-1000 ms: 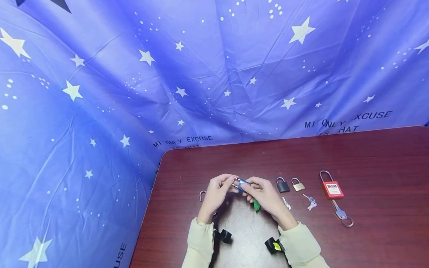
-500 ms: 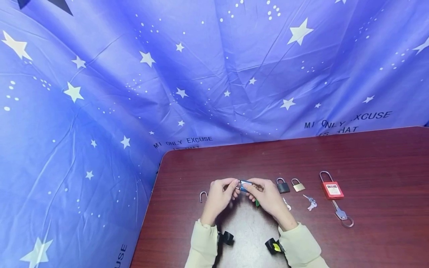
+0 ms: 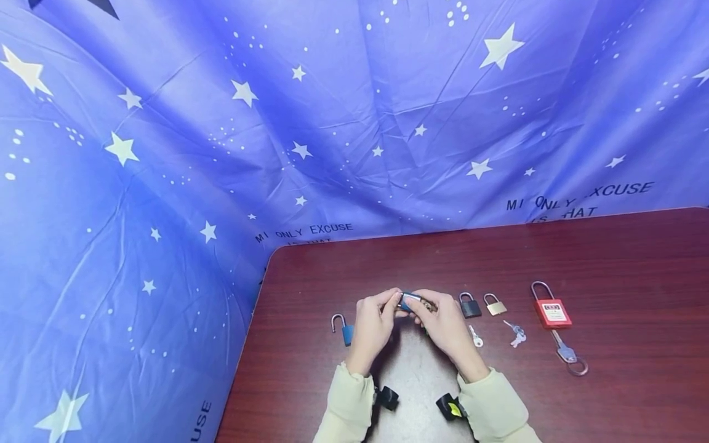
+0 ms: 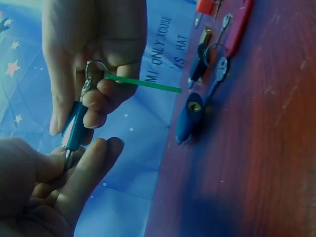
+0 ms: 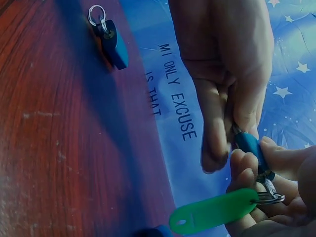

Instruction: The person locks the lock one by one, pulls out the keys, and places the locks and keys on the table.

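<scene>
A small blue padlock (image 3: 410,300) is held up above the table between both hands. My left hand (image 3: 373,320) pinches its metal shackle (image 4: 68,159) between thumb and fingers. My right hand (image 3: 443,317) grips the padlock's body, thumb on one face and fingers curled behind. A key (image 5: 269,185) sits at the body's lower end, by the right fingers. From its ring hangs a green key tag (image 5: 212,212). The left fingers cover most of the shackle, so how far it sits in the body cannot be seen.
Left of the hands lies another blue padlock (image 3: 348,334), shackle open. To the right lie a black padlock (image 3: 470,307), a brass padlock (image 3: 495,307) and a red padlock (image 3: 552,314). Keys (image 3: 517,334) lie nearer than these. A starry blue curtain (image 3: 343,123) hangs behind the table (image 3: 637,277).
My left hand has moved right, closer to my right hand, and its fingers now hide the shackle seen before. The blue padlock on the left has come into fuller view.
</scene>
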A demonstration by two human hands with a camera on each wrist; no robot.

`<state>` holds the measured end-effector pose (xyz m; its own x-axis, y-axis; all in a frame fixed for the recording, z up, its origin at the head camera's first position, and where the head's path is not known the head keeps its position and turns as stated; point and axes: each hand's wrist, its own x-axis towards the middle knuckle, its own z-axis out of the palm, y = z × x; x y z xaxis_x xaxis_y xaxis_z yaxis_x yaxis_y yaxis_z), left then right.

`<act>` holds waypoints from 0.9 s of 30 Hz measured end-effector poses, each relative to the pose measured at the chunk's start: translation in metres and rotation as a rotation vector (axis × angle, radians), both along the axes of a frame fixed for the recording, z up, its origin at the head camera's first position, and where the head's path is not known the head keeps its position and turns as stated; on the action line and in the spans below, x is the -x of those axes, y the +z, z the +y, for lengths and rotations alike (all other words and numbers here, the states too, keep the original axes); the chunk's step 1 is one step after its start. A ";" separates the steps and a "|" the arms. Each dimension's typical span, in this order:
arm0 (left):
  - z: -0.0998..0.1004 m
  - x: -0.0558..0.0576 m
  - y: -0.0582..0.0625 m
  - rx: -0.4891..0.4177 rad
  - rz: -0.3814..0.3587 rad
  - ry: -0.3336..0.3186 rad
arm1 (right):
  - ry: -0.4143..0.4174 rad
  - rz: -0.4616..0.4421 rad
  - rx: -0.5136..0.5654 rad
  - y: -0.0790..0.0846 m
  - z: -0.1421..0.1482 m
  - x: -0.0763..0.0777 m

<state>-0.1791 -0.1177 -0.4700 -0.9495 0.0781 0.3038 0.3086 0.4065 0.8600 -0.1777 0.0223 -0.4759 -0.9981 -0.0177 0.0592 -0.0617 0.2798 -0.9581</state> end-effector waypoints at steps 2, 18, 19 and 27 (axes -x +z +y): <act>0.002 -0.003 0.008 -0.012 0.005 -0.004 | -0.004 0.014 -0.015 0.000 0.000 0.000; -0.013 0.005 0.009 -0.157 -0.095 -0.082 | 0.101 -0.055 0.084 0.001 -0.002 -0.001; -0.014 0.007 0.006 -0.171 -0.103 -0.076 | 0.110 -0.068 0.088 0.001 -0.001 -0.001; -0.022 0.014 -0.007 -0.341 -0.171 -0.006 | 0.157 -0.073 0.049 -0.001 0.003 -0.002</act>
<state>-0.1936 -0.1395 -0.4773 -0.9886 0.0055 0.1502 0.1502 0.0871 0.9848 -0.1756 0.0256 -0.4770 -0.9850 -0.1723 -0.0091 -0.0304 0.2255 -0.9738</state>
